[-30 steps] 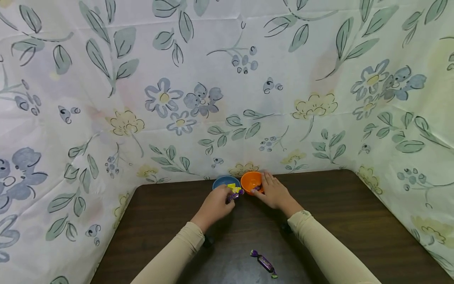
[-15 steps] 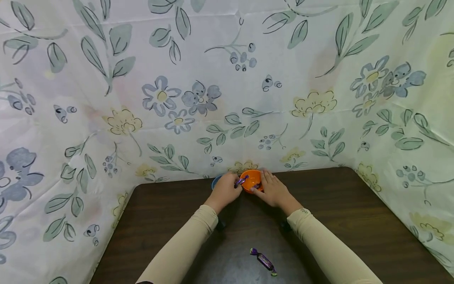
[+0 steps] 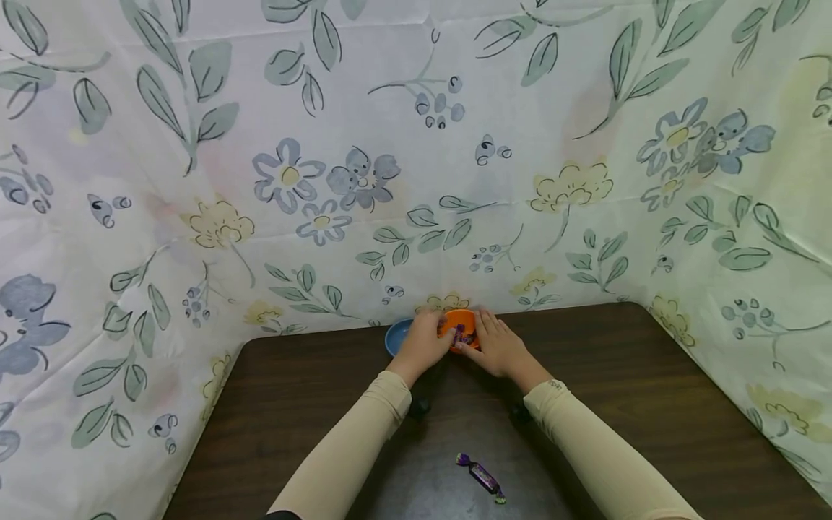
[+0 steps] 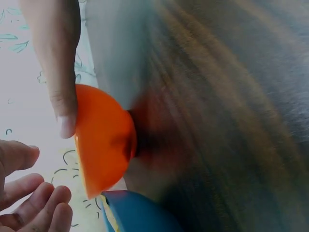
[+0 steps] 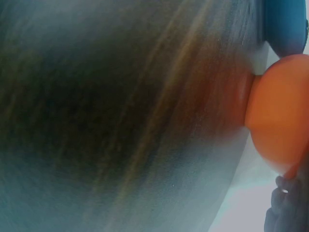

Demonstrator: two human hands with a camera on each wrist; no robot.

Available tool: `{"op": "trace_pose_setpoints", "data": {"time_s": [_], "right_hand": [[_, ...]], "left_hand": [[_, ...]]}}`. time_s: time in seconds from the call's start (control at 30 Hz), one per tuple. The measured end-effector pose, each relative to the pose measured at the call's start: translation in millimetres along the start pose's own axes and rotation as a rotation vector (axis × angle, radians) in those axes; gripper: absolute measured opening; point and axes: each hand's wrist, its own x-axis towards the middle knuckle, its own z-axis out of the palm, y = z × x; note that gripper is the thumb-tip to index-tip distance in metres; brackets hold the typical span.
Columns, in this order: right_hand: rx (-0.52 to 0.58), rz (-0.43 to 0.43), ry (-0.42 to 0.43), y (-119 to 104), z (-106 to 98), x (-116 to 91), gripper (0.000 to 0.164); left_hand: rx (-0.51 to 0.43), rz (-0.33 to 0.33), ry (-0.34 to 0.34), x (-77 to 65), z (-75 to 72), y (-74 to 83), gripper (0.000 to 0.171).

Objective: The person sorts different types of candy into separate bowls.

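My left hand (image 3: 424, 341) is over the left side of the orange bowl (image 3: 460, 318), its thumb and fingers apart with nothing between them in the left wrist view. Wrapped candies in purple (image 3: 462, 334) lie inside that bowl. On the bowl's right side rests my right hand (image 3: 502, 349), fingers straight along the wall and thumb at the near rim. The left wrist view shows the right thumb (image 4: 63, 111) right at the orange rim. Beside it stands the blue bowl (image 3: 395, 336), partly hidden behind my left hand.
Another purple wrapped candy (image 3: 482, 477) lies on the dark wood table (image 3: 312, 390) near the front, between my forearms. A floral cloth (image 3: 403, 180) hangs behind the table's far edge and along both sides.
My left hand has moved right from the blue bowl to the orange one and let go of the wrapped candy there. The right hand stays at the orange bowl.
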Motion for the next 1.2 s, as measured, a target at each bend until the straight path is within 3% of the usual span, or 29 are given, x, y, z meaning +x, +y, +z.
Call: {"op": "trace_pose_setpoints", "data": {"time_s": [0.2,0.33,0.53,0.8,1.2], "right_hand": [[-0.004,0.004,0.005,1,1,-1,0.096],[-0.002,0.0,0.018,1,3,0,0.096],[0.027,0.0,0.034,0,3,0,0.095],[0.024,0.0,0.035,0,3,1,0.098],[-0.002,0.013,0.008,0,1,-1,0.098]], "left_hand": [[0.025,0.055,-0.036,-16.5,-1.8,-2.3,0.024],[0.052,0.08,-0.106,-30.5,-5.3,-0.4,0.017],[0.023,0.117,-0.223,-50.1,-5.9,4.4,0.02],[0.003,0.153,-0.29,-73.8,-4.8,14.4,0.023],[-0.013,0.35,-0.561,-106.4,-6.1,35.6,0.03]]}}
